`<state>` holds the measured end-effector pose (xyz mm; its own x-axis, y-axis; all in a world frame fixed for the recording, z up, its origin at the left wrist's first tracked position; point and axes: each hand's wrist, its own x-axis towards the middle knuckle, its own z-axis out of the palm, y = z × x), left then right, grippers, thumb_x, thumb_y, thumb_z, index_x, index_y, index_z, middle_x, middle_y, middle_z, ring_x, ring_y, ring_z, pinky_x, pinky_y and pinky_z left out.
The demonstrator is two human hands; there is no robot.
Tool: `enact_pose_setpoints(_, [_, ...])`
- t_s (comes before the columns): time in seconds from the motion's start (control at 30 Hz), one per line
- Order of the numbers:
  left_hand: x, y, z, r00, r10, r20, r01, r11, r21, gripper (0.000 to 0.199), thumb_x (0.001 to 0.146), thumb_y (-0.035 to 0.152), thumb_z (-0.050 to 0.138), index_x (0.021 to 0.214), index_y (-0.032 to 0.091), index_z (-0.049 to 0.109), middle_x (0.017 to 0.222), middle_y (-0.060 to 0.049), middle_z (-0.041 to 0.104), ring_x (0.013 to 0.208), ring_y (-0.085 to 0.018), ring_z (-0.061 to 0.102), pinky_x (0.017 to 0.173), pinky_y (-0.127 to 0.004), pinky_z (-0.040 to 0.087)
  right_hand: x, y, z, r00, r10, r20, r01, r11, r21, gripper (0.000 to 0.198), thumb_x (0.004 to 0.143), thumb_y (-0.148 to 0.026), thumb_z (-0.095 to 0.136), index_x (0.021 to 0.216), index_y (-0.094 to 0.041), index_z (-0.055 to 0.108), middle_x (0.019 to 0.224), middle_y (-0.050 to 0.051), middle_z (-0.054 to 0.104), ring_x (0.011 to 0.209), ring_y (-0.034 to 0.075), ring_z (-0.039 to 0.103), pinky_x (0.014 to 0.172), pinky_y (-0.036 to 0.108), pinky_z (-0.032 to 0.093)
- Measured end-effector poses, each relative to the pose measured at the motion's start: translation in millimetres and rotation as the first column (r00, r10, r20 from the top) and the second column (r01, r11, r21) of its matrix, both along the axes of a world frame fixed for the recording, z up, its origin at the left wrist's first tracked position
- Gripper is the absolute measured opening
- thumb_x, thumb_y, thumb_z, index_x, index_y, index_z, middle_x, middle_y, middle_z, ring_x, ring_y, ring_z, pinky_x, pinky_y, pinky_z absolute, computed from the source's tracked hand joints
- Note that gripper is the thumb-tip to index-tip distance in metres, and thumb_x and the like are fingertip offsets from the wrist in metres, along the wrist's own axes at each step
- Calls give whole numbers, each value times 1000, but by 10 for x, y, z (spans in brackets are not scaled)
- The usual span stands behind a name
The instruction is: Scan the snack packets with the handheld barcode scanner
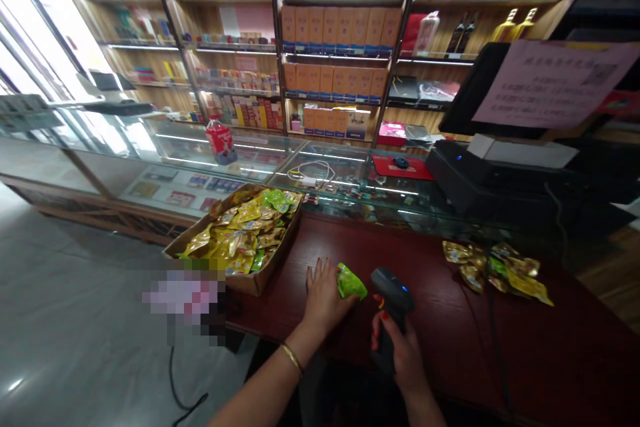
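Note:
My right hand [403, 353] is wrapped around the handle of a dark barcode scanner [393, 290], which has a small blue light glowing on top. Beside it, my left hand [323, 297] rests low over the dark red counter, with a green snack packet [351, 282] held between the thumb and the fingers. Left of that hand stands an open cardboard box [257, 283], full of gold, yellow and green packets [245, 233]. A loose group of gold and green packets [500, 270] lies on the counter to the right.
Behind the counter [430, 360] runs a glass display case [250, 150] with a red-labelled bottle [220, 140] on it. A monitor [460, 93] with a pink paper stands at right, near a mouse [401, 163] on a red mat. A dark cable [495, 340] crosses the counter.

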<state>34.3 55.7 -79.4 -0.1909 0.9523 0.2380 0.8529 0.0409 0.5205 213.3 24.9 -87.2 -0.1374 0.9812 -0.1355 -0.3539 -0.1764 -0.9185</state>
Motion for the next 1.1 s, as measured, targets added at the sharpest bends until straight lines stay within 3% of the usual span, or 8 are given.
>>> enact_pose_setpoints(0.13, [-65,17,-31,990,-43,132,32,996,81,46,80,28,65,124,21,55,131,-12,65,126,-26,57,109,-43,42,-34,-10,-6,997,6,81,-11,998,66,50,81,-53,73,113,-16,63,61,-6,59,45,10,53,46,21,44])
enact_pose_setpoints(0.3, [-9,96,-9,968,244,-56,-243,970,22,79,78,57,66,139,10,46,156,-26,37,149,-42,23,117,-61,21,-39,-26,-18,992,-9,123,-3,996,93,49,84,-54,70,113,-15,63,60,-6,58,45,10,53,47,22,45])
enact_pose_setpoints(0.43, [2,97,-8,992,107,-60,-108,994,-17,53,79,40,68,127,19,56,147,-19,53,145,-38,34,119,-61,17,-39,-28,12,993,-8,115,-1,996,85,51,82,-55,70,112,-15,64,59,-6,58,44,11,52,47,22,44])
enact_pose_setpoints(0.53, [-65,63,-36,993,-67,100,59,995,84,43,79,19,60,122,24,56,129,-11,66,129,-29,55,115,-51,34,-65,-50,45,993,-12,121,2,997,83,49,80,-56,72,106,-15,66,58,-5,58,44,10,52,46,22,44])
enact_pose_setpoints(0.6, [-105,54,-63,977,-136,166,112,983,146,47,79,14,56,125,23,54,130,-11,65,127,-25,57,111,-45,41,-81,-95,52,987,-2,162,-6,999,51,48,78,-58,73,98,-15,67,57,-5,59,43,11,53,44,22,43])
enact_pose_setpoints(0.8, [-18,132,-86,967,252,-40,-250,967,44,71,88,59,52,140,10,47,161,-24,28,151,-42,15,117,-60,23,10,-327,2,962,30,270,-25,999,-19,53,77,-63,71,100,-15,65,56,-3,61,42,13,56,45,24,44])
enact_pose_setpoints(0.97, [29,381,-8,936,324,-142,-336,939,-71,85,88,69,42,135,-1,51,152,-35,38,145,-50,25,115,-65,18,119,-428,82,951,-16,308,30,999,-42,49,75,-67,71,79,-18,64,54,-2,60,42,13,55,44,24,43])
enact_pose_setpoints(1.1, [-61,657,79,946,314,-79,-321,943,-90,67,83,54,63,127,4,58,154,-31,38,147,-48,21,115,-68,10,136,-417,196,934,-75,350,85,996,-13,52,73,-70,71,69,-19,60,51,-2,59,41,13,54,44,24,42])
